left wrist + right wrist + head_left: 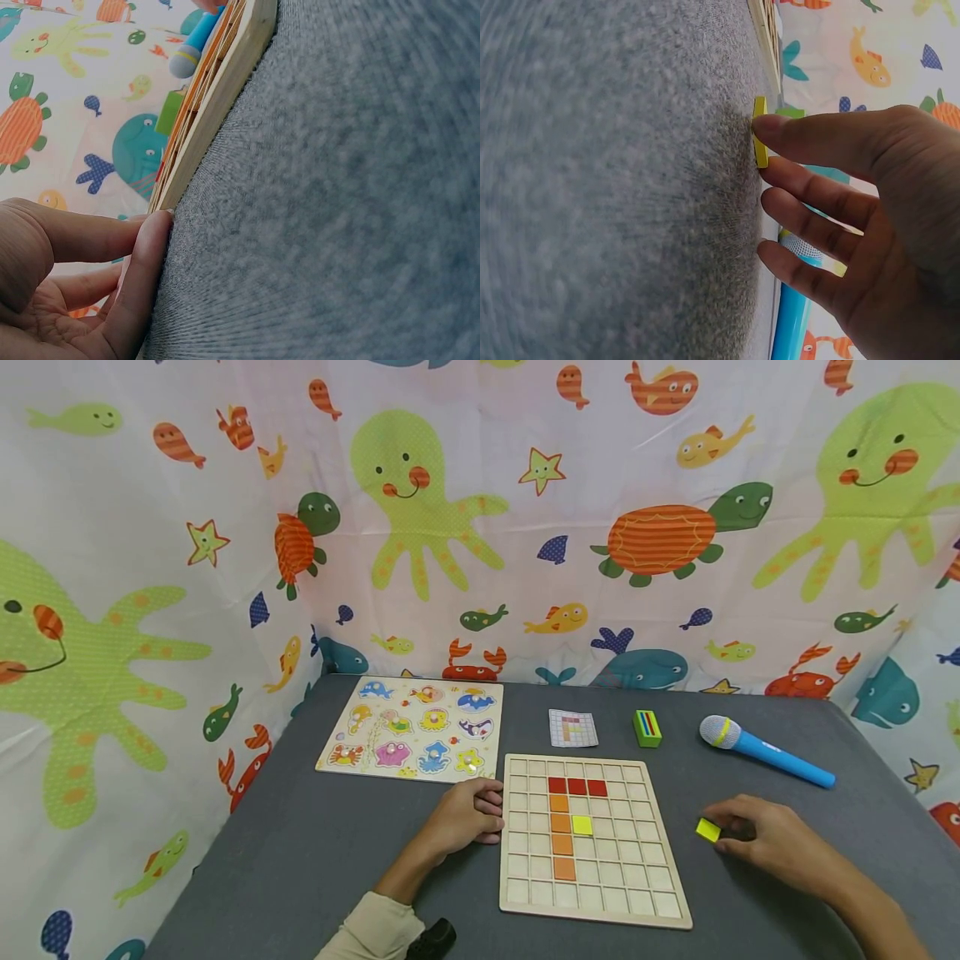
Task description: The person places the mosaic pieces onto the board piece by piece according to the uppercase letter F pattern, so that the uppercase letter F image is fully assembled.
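Note:
A wooden grid board [525, 893] lies on the grey table, holding three red tiles [577, 787], a column of several orange tiles [561, 844] and one yellow square [582, 825]. My left hand [467, 814] is at the board's left edge, fingers curled. In the left wrist view, its thumb [146, 277] and forefinger pinch that wooden edge low over the cloth. To the right of the board, my right hand [772, 843] pinches a loose yellow tile [708, 830] between thumb and forefinger. The right wrist view shows this yellow tile [760, 133] close to the table, other fingers [810, 225] spread loosely.
Behind the board lie a small printed grid card [573, 728] and a green block [647, 728] with coloured stripes. A blue toy microphone [780, 758] is at the back right, a sea-animal peg puzzle [408, 727] at the back left. A sea-creature curtain [480, 510] encloses the table.

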`<state>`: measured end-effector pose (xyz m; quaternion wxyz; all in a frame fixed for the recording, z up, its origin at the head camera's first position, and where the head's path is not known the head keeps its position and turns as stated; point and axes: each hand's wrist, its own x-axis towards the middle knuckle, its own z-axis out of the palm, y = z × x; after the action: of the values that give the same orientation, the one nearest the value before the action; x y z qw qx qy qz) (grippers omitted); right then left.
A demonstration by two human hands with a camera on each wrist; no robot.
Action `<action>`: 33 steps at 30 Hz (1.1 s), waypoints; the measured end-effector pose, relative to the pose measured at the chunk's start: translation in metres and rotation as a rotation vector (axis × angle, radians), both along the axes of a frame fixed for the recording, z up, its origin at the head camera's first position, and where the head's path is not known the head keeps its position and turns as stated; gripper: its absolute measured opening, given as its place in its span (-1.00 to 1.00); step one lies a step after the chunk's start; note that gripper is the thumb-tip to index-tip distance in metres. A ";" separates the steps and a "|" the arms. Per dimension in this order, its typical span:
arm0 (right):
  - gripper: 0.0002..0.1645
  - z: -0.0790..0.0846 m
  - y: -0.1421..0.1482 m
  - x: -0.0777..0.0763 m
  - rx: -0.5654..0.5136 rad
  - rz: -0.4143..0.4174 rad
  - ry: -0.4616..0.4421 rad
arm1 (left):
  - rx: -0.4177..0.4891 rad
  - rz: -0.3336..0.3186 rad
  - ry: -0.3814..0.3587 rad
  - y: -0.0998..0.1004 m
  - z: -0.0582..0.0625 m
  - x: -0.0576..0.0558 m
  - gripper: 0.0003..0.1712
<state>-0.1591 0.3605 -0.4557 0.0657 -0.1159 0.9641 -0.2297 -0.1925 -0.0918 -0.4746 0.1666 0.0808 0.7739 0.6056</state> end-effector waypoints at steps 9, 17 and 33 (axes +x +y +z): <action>-0.61 0.000 -0.001 -0.001 0.006 0.010 0.008 | -0.015 -0.003 0.002 0.000 0.000 -0.001 -0.37; -0.60 -0.001 -0.003 -0.003 0.063 0.010 0.023 | -0.012 0.001 0.001 0.000 0.000 -0.001 -0.36; -0.67 0.000 -0.012 -0.003 0.050 0.052 0.055 | 0.004 0.001 0.008 0.000 0.000 0.000 -0.35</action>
<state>-0.1623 0.3484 -0.4555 0.0480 -0.1455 0.9677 -0.2003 -0.1929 -0.0917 -0.4746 0.1632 0.0834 0.7733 0.6070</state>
